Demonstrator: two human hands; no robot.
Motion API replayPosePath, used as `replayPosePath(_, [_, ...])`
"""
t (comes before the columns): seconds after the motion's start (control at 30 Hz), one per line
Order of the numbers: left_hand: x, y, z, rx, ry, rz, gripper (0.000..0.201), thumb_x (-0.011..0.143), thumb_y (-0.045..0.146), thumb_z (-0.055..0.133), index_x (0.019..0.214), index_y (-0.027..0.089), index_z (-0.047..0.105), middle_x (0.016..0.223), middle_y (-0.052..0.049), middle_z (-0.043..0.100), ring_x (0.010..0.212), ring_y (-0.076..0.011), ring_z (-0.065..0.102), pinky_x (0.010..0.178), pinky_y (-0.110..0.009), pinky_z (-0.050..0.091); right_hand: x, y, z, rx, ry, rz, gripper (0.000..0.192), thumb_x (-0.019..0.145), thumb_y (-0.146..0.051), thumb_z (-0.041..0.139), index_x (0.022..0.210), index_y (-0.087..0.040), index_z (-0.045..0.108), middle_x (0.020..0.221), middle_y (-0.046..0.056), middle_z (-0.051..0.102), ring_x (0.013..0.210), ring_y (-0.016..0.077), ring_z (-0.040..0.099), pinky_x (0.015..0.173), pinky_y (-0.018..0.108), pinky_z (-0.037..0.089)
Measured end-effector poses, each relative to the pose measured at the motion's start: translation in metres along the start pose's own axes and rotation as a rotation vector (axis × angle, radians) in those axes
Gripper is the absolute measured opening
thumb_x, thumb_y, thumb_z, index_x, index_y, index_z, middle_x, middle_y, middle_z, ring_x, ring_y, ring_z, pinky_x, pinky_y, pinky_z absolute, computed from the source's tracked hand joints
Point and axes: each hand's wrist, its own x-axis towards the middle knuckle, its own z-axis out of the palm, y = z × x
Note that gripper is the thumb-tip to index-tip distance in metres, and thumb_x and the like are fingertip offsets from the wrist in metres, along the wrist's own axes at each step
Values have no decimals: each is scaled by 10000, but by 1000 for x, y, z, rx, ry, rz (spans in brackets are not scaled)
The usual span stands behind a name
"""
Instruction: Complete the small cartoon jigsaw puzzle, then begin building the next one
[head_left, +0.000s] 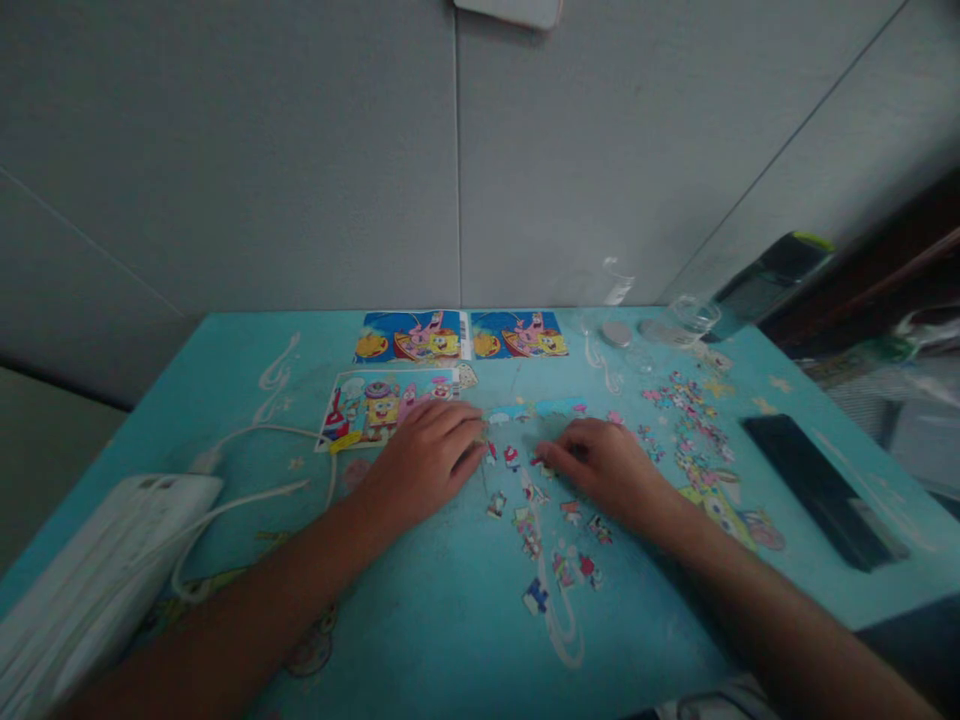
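My left hand [429,452] lies over the lower right corner of a cartoon picture card [351,398]. Its fingers are bent and a gap shows between them and the thumb; the fingertips rest beside a light-blue strip of puzzle pieces [561,406]. To the right, my right hand [600,458] is curled, with thumb and finger at a small reddish puzzle piece [537,462]. Between and below the hands, several loose puzzle pieces lie scattered, among them a red and white piece [511,457] and a blue piece [535,597].
Two blue cartoon sheets [427,337] lie at the back by the wall. A heap of pieces [686,410], clear jars [694,315] and a dark long box [821,490] are on the right. At left sits a white power strip [124,560] with a cable [247,500].
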Motion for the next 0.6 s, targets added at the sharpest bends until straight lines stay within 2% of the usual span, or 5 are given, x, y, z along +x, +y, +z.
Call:
replayPosePath(0.1, [-1,-1,0,0,-7,-1,238,970,311,567,1147,185,663,1205,-75,662,1138,-254,575,1060,-488,418,0,2,-6,-24,38,-26,424,1006,-423,493,689,-199,663,715,23,659,655,155,581,665,300,415])
replayPosePath(0.23, [-2,-2,2,-7,-12,-4,247,972,325,564,1159,193,657,1211,-73,658,1150,-256,571,1070,-492,409,1,4,-13,42,37,-132,187,969,-325,589,923,-222,738,911,44,706,872,188,636,797,314,468])
replayPosePath(0.33, [-1,-2,2,-15,-5,-6,237,966,318,574,1152,198,660,1209,-74,659,1143,-254,576,1066,-489,413,1,4,-10,54,-17,-214,162,934,-275,647,1055,-247,752,992,55,705,939,197,638,862,334,486])
replayPosePath(0.43, [0,-1,1,-18,2,-3,227,961,299,579,1146,198,663,1199,-74,662,1137,-253,579,1059,-489,417,1,5,-5,38,-29,-252,183,927,-264,660,1081,-252,758,994,65,696,933,200,637,877,353,500])
replayPosePath(0.6, [-1,-1,1,-16,3,5,226,965,296,571,1145,194,663,1202,-77,661,1138,-254,578,1057,-490,420,2,8,-2,70,-38,-260,136,915,-229,672,1017,-248,761,1002,55,694,945,191,636,899,355,503])
